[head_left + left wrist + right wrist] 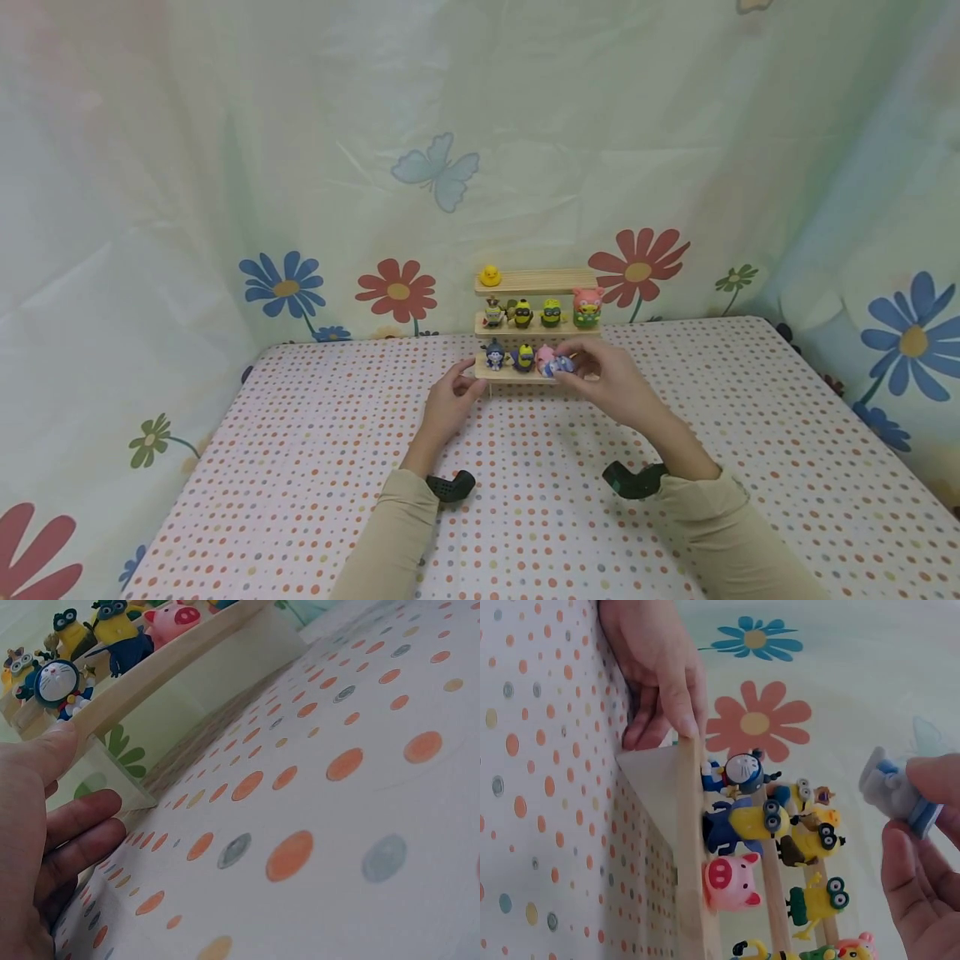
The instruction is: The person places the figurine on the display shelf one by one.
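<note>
My right hand (607,379) pinches a small blue-and-white figurine (900,791) between thumb and fingers. In the right wrist view it is held apart from the shelf. With thumb and fingers, my left hand (450,400) holds the left end of the bottom board of a wooden tiered display shelf (510,377). On that board stand a blue-and-white cat figurine (742,772), a yellow goggled figurine in blue (746,825) and a pink pig figurine (731,881). Another yellow figurine (761,949) is partly cut off beyond the pig.
The middle board carries several yellow goggled figurines (522,314) and a pink-and-green figurine (587,308). A yellow duck (490,276) sits at the left of the top board. Clear side supports (112,776) hold the shelf on a dotted tablecloth (337,450), before a flowered curtain (525,125).
</note>
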Available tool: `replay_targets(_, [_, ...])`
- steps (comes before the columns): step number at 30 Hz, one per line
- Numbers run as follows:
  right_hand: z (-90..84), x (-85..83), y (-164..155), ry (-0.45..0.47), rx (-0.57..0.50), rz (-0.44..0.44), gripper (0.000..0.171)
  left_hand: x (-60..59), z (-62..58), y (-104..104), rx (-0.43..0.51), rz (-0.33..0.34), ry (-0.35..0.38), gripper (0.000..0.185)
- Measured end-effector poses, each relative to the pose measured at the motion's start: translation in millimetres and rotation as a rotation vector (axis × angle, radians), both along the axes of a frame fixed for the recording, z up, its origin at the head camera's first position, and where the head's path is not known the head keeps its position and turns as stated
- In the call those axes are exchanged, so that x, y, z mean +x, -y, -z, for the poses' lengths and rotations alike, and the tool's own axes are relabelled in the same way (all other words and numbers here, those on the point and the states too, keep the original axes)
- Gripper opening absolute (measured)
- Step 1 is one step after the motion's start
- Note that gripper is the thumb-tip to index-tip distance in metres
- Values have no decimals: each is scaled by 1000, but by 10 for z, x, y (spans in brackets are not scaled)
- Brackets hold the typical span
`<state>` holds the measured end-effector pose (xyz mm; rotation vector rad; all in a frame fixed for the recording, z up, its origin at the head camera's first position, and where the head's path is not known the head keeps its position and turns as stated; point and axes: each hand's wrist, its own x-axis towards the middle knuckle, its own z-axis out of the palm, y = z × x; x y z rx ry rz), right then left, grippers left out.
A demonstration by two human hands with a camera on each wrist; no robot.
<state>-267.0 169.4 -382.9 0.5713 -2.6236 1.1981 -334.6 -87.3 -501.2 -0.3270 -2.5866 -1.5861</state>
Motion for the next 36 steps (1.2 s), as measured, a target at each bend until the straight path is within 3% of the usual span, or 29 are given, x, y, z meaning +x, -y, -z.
replay_targets(6, [-29, -70, -9, -65, 37, 23, 26, -16, 12, 2, 2, -3, 5, 61])
replay_targets(9, [-151, -188, -22, -104, 82, 40, 25, -24, 6, -12, -3, 4, 1, 62])
replay_targets(15, [-604, -676, 76, -193, 290, 36, 23, -21, -4, 0, -9, 3, -12, 59])
replay_targets(19, [-780, -1031, 170, -209, 407, -23, 22, -10, 3, 5, -3, 1, -16, 58])
replay_targets(22, [-802, -1231, 209, -245, 481, -58, 20, -6, 28, -18, 6, 5, -5, 58])
replay_targets(26, [-759, -1377, 230, -224, 558, -66, 21, 19, 64, -85, 23, 18, 22, 57])
replay_targets(36, [-697, -1476, 282, -195, 589, -58, 21, 91, 30, -151, 34, 23, 30, 55])
